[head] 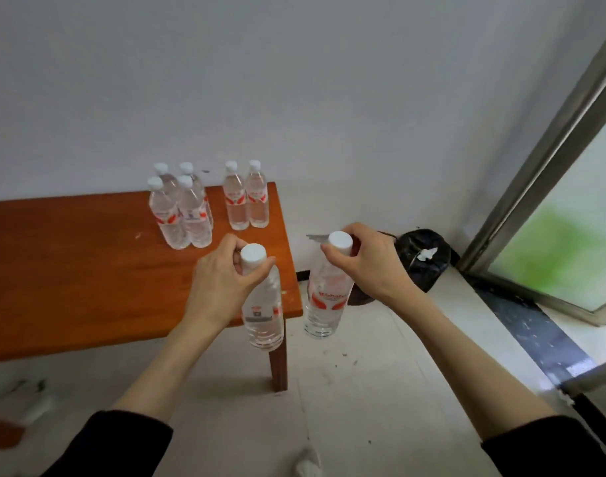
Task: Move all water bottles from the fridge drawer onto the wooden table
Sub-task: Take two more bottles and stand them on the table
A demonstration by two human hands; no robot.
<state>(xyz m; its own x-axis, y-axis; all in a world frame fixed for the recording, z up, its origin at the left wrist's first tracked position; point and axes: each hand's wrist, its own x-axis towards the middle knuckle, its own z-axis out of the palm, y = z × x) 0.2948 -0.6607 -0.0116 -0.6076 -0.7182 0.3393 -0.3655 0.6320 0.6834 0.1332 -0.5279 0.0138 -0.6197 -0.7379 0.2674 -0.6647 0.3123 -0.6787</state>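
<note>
My left hand (222, 273) grips a clear water bottle (263, 315) by its neck, just under the white cap. This bottle hangs upright over the near right corner of the wooden table (71, 277). My right hand (367, 263) holds a second water bottle (325, 301) by its neck the same way, in the air to the right of the table's edge, above the floor. Several more water bottles (191, 208) stand upright in two groups at the table's far right end. The fridge drawer is out of view.
A white wall runs behind the table. A dark bag (422, 256) lies on the floor in the corner, right of the table. A metal-framed sliding door (535, 187) and its dark threshold line the right side. Pale tiled floor lies below my arms.
</note>
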